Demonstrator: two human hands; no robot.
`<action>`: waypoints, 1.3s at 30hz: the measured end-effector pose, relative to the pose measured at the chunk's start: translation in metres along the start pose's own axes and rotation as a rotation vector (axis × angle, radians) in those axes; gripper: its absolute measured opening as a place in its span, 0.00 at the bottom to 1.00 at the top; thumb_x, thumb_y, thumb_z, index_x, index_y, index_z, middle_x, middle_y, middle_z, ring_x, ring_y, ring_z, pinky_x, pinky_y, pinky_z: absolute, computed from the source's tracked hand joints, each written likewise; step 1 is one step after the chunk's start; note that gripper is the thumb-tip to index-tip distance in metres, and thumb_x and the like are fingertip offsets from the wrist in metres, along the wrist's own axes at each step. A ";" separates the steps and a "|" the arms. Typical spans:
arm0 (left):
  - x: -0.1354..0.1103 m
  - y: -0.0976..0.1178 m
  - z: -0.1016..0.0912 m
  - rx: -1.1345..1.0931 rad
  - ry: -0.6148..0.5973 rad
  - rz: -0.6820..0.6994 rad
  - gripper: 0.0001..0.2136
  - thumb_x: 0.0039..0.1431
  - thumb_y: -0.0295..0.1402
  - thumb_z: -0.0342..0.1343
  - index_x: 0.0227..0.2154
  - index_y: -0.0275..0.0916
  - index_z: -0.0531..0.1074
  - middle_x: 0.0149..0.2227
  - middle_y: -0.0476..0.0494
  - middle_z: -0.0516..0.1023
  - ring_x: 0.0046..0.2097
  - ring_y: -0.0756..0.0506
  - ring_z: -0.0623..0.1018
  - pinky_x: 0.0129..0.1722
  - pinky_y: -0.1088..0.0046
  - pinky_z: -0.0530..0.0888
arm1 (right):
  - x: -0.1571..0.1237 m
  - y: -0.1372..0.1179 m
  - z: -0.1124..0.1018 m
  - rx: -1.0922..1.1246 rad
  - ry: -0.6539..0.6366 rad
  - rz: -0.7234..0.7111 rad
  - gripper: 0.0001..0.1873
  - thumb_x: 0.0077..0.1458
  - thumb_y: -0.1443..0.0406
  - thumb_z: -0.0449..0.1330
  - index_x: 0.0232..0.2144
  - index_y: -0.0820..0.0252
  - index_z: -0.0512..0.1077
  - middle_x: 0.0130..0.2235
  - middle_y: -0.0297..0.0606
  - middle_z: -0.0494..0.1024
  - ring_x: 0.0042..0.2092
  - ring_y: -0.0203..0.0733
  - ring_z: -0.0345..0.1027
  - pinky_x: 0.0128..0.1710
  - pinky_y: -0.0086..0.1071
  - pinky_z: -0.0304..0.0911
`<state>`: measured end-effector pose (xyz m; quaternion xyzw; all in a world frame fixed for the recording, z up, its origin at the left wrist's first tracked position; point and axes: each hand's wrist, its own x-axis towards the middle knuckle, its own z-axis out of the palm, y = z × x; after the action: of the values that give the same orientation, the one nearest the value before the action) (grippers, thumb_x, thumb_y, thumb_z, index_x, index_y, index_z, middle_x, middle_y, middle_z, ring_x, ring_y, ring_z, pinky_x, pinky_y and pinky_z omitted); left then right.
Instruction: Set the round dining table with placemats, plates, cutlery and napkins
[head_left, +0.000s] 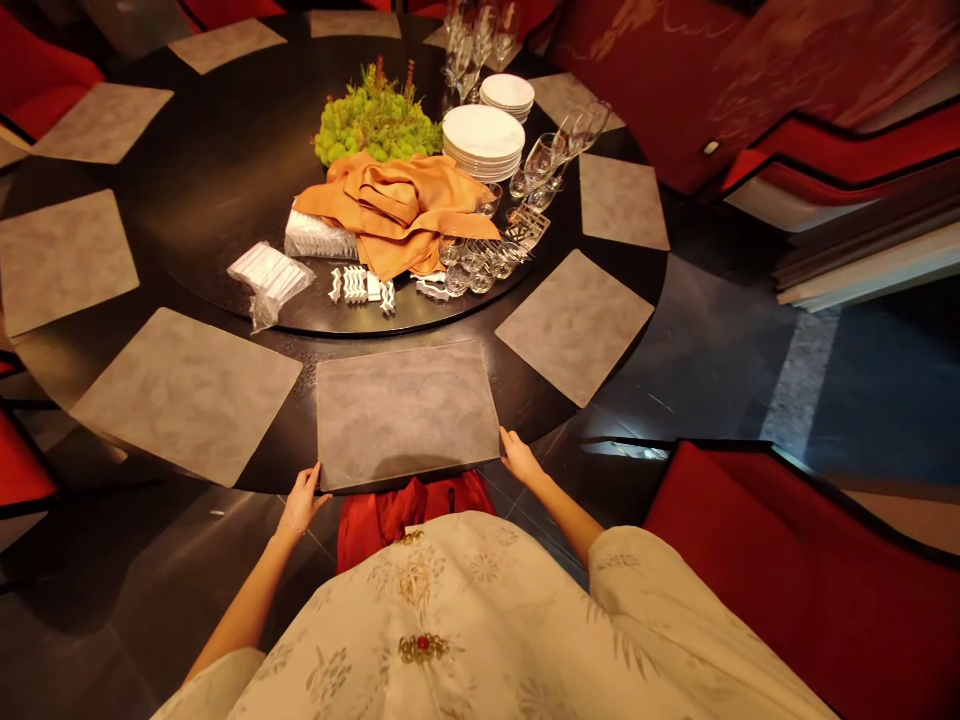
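Note:
A grey placemat (405, 410) lies at the near edge of the round black table (217, 170). My left hand (302, 498) touches the mat's near left corner, fingers closed on its edge. At the mat's near right corner my right hand (519, 458) pinches the edge in the same way. More grey placemats (574, 323) ring the table's rim.
On the centre turntable sit orange napkins (397, 205), stacked white plates (484, 140), wine glasses (551, 160), small glasses (472, 265), white rests (361, 285), wrapped packets (270, 275) and a green centrepiece (375, 120). Red chairs (795, 570) stand around the table.

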<state>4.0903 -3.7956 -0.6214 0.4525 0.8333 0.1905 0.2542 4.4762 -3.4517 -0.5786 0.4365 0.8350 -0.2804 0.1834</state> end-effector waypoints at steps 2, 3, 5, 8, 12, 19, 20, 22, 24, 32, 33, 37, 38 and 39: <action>-0.001 0.001 0.000 -0.008 0.003 -0.010 0.26 0.54 0.35 0.49 0.57 0.41 0.53 0.44 0.42 0.63 0.37 0.46 0.74 0.40 0.65 0.74 | 0.002 0.004 -0.003 0.016 -0.008 -0.013 0.39 0.48 0.74 0.54 0.61 0.63 0.45 0.49 0.49 0.62 0.44 0.43 0.67 0.47 0.32 0.59; -0.001 0.001 0.000 -0.011 0.008 -0.012 0.26 0.54 0.36 0.49 0.56 0.41 0.53 0.43 0.43 0.63 0.36 0.46 0.74 0.39 0.65 0.74 | 0.003 0.006 -0.004 0.023 -0.009 -0.027 0.39 0.48 0.73 0.54 0.61 0.61 0.45 0.48 0.47 0.63 0.43 0.42 0.67 0.46 0.32 0.59; -0.002 0.001 0.002 -0.019 0.026 -0.014 0.25 0.54 0.36 0.49 0.56 0.41 0.55 0.42 0.43 0.64 0.35 0.46 0.74 0.38 0.65 0.74 | 0.003 0.011 -0.005 0.036 -0.007 -0.063 0.40 0.48 0.73 0.55 0.62 0.59 0.44 0.47 0.46 0.63 0.41 0.39 0.67 0.45 0.31 0.60; -0.003 -0.001 0.006 -0.036 0.052 -0.017 0.25 0.53 0.36 0.50 0.55 0.41 0.56 0.41 0.44 0.65 0.34 0.46 0.75 0.37 0.66 0.74 | 0.003 0.017 -0.005 0.061 0.006 -0.121 0.41 0.48 0.73 0.56 0.61 0.58 0.45 0.45 0.44 0.64 0.38 0.37 0.67 0.43 0.30 0.61; -0.001 -0.001 0.009 -0.059 0.055 -0.028 0.25 0.52 0.35 0.51 0.54 0.41 0.58 0.39 0.44 0.65 0.34 0.47 0.74 0.38 0.66 0.74 | 0.003 0.021 -0.004 0.106 0.017 -0.162 0.41 0.46 0.74 0.57 0.61 0.57 0.47 0.43 0.42 0.65 0.36 0.35 0.66 0.41 0.29 0.62; 0.004 0.006 0.004 -0.079 0.024 -0.057 0.27 0.50 0.33 0.52 0.55 0.38 0.57 0.40 0.43 0.65 0.35 0.47 0.74 0.39 0.66 0.73 | 0.023 0.033 -0.027 0.095 0.156 -0.058 0.30 0.49 0.62 0.59 0.54 0.59 0.60 0.43 0.42 0.68 0.41 0.41 0.67 0.44 0.34 0.62; 0.004 0.007 0.003 -0.082 0.023 -0.068 0.27 0.50 0.33 0.52 0.55 0.37 0.57 0.40 0.43 0.65 0.35 0.46 0.74 0.39 0.66 0.73 | 0.031 0.036 -0.037 0.041 0.255 0.024 0.26 0.51 0.61 0.57 0.53 0.61 0.62 0.44 0.45 0.67 0.44 0.43 0.65 0.46 0.35 0.61; 0.002 0.008 0.004 -0.092 0.028 -0.082 0.27 0.50 0.33 0.51 0.55 0.36 0.57 0.40 0.42 0.66 0.35 0.46 0.74 0.40 0.65 0.73 | 0.049 0.039 -0.057 -0.076 0.423 0.224 0.24 0.54 0.62 0.54 0.52 0.65 0.62 0.48 0.51 0.66 0.50 0.48 0.61 0.48 0.37 0.59; -0.002 0.006 0.006 -0.106 0.048 -0.085 0.27 0.50 0.35 0.50 0.55 0.38 0.57 0.40 0.43 0.66 0.36 0.45 0.74 0.40 0.64 0.73 | 0.067 0.039 -0.078 -0.155 0.470 0.375 0.22 0.55 0.64 0.53 0.51 0.68 0.61 0.49 0.54 0.65 0.53 0.51 0.59 0.47 0.39 0.60; -0.019 -0.002 0.013 -0.061 0.081 -0.156 0.29 0.49 0.43 0.48 0.55 0.37 0.59 0.38 0.43 0.67 0.36 0.42 0.74 0.37 0.62 0.74 | 0.113 0.040 -0.114 -0.284 0.354 0.517 0.18 0.57 0.75 0.41 0.43 0.75 0.67 0.41 0.61 0.72 0.44 0.50 0.69 0.42 0.38 0.62; -0.020 -0.002 0.014 -0.047 0.078 -0.161 0.30 0.49 0.44 0.47 0.55 0.37 0.59 0.37 0.43 0.67 0.36 0.42 0.74 0.36 0.63 0.74 | 0.115 0.042 -0.116 -0.285 0.347 0.508 0.17 0.57 0.75 0.42 0.42 0.75 0.67 0.41 0.60 0.72 0.45 0.50 0.69 0.42 0.37 0.62; -0.024 -0.001 0.016 0.005 0.069 -0.169 0.32 0.49 0.48 0.46 0.56 0.36 0.58 0.37 0.43 0.67 0.35 0.42 0.74 0.34 0.65 0.73 | 0.120 0.052 -0.122 -0.301 0.309 0.451 0.15 0.57 0.73 0.46 0.42 0.74 0.68 0.42 0.60 0.72 0.46 0.49 0.68 0.43 0.36 0.62; -0.025 -0.002 0.017 0.017 0.070 -0.173 0.33 0.49 0.48 0.46 0.56 0.35 0.57 0.37 0.43 0.67 0.35 0.42 0.74 0.33 0.65 0.73 | 0.121 0.055 -0.123 -0.304 0.298 0.435 0.15 0.57 0.72 0.47 0.42 0.74 0.68 0.43 0.61 0.71 0.46 0.49 0.68 0.43 0.36 0.62; -0.026 -0.002 0.018 0.027 0.068 -0.179 0.33 0.49 0.49 0.45 0.57 0.35 0.57 0.37 0.42 0.66 0.35 0.42 0.74 0.33 0.65 0.73 | 0.122 0.056 -0.125 -0.306 0.286 0.419 0.15 0.56 0.72 0.48 0.43 0.75 0.69 0.43 0.61 0.71 0.46 0.50 0.68 0.44 0.36 0.62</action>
<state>4.1118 -3.8168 -0.6308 0.3730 0.8810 0.1707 0.2357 4.4479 -3.2704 -0.5664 0.6017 0.7767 -0.0431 0.1814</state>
